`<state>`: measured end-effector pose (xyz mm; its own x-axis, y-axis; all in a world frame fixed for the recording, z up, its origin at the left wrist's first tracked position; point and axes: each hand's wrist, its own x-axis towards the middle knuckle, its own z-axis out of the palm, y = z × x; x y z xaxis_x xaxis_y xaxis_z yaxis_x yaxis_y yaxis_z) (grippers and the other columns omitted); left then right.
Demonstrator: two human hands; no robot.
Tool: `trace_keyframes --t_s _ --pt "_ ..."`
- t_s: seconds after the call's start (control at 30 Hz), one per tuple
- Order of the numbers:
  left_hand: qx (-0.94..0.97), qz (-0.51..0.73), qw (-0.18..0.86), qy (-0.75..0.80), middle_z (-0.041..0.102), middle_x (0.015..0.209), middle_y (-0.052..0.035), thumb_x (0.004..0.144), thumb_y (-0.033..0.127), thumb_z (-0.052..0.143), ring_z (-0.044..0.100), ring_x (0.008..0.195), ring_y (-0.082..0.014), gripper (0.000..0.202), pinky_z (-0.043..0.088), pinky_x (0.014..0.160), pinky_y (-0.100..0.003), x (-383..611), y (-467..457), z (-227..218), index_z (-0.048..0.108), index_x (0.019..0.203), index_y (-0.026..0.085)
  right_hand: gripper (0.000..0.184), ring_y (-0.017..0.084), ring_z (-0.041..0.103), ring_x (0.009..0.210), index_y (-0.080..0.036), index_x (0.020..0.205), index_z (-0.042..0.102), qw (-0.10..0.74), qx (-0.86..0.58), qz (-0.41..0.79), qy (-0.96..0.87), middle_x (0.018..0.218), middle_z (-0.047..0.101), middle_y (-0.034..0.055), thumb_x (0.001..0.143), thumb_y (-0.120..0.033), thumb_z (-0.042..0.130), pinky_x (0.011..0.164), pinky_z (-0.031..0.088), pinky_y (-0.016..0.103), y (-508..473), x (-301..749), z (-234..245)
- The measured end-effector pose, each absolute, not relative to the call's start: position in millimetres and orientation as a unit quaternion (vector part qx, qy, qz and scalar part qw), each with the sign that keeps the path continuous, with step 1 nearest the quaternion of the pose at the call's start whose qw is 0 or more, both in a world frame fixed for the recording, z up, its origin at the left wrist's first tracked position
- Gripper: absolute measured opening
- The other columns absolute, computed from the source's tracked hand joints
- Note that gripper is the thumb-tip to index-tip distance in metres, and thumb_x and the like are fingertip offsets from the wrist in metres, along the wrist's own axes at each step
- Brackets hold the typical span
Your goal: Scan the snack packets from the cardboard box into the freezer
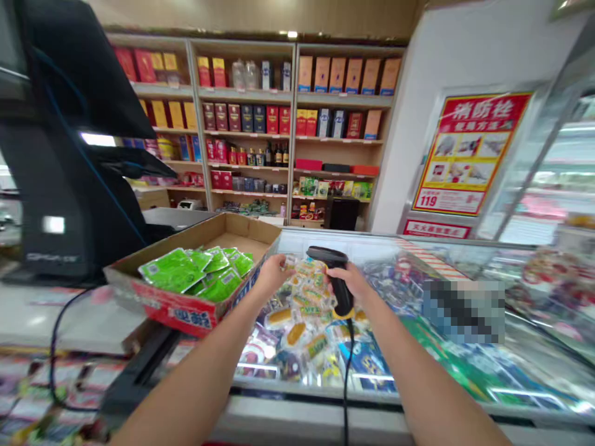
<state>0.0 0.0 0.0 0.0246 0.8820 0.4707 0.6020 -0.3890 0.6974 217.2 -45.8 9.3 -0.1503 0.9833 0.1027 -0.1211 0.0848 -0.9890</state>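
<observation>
Clear yellow-filled snack pkts [309, 288]

Brightness: bright, even indoor light across the scene.
Source: a ceiling lamp [292, 34] above the shelves [246, 130].
Shadows: faint and soft.
Glare: white highlights on the packets [304, 303] and freezer glass [525, 371].
Distortion: strong wide-angle bending toward the edges.
Blur: right edge soft; a pixelated patch [463, 312] obscures detail.

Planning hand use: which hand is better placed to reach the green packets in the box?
Left, probably: the left hand is right beside the cardboard box of green packets, while the right hand grips the black barcode scanner.
</observation>
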Motion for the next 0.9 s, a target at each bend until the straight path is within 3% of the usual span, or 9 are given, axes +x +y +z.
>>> trace_keyframes --t_s 0.3,0.5,0.67,0.8,0.9 --pt "0.638 0.537 0.227 0.503 0.047 0.056 0.007 0.057 0.032 0.076 0.045 0.056 -0.0113 0.03 0.034 0.058 -0.025 10.0 0.6 -7.6 0.05 0.064 0.02 0.022 0.013 0.055 0.04 -0.014 0.073 0.065 0.467 -0.369 0.54 -0.595 0.055 0.062 0.001 0.059 -0.031 0.07 0.04 0.042 0.024 -49.5 209.8 5.0" --pt "0.641 0.534 0.235 0.498 0.048 0.056 0.007 0.06 0.028 0.073 0.046 0.056 -0.0115 0.022 0.033 0.058 -0.024 11.6 -2.2 -9.7 0.055 0.069 0.019 0.018 0.013 0.052 0.037 -0.015 0.058 0.062 0.463 -0.388 0.524 -0.6 0.048 0.059 0.0019 0.058 -0.032 0.068 0.038 0.04 0.025 -47.4 208.8 4.3" --pt "0.645 0.532 0.213 0.506 0.047 0.056 0.0072 0.061 0.028 0.072 0.045 0.055 -0.0113 0.021 0.031 0.056 -0.024 11.2 -3.9 -8.9 0.055 0.068 0.019 0.017 0.013 0.051 0.037 -0.015 0.057 0.062 0.447 -0.38 0.522 -0.619 0.046 0.058 0.0023 0.062 -0.031 0.066 0.038 0.041 0.025 -49.1 209.2 4.9" --pt "0.645 0.527 0.18 0.523 0.046 0.054 0.0076 0.066 0.029 0.07 0.045 0.054 -0.0114 0.019 0.032 0.057 -0.024 11.5 -8.4 -6.1 0.054 0.07 0.019 0.016 0.013 0.053 0.039 -0.015 0.067 0.062 0.463 -0.364 0.533 -0.608 0.051 0.061 0.0009 0.062 -0.03 0.068 0.04 0.043 0.025 -52.1 205.5 5.4" --pt "0.652 0.516 0.124 0.542 0.053 0.06 0.0053 0.068 0.026 0.071 0.049 0.058 -0.0126 0.017 0.035 0.06 -0.024 10.3 -17.5 4.2 0.056 0.074 0.019 0.02 0.013 0.054 0.039 -0.014 0.071 0.063 0.471 -0.352 0.542 -0.6 0.054 0.062 0.0011 0.061 -0.031 0.069 0.039 0.043 0.024 -54.9 198.0 13.4"
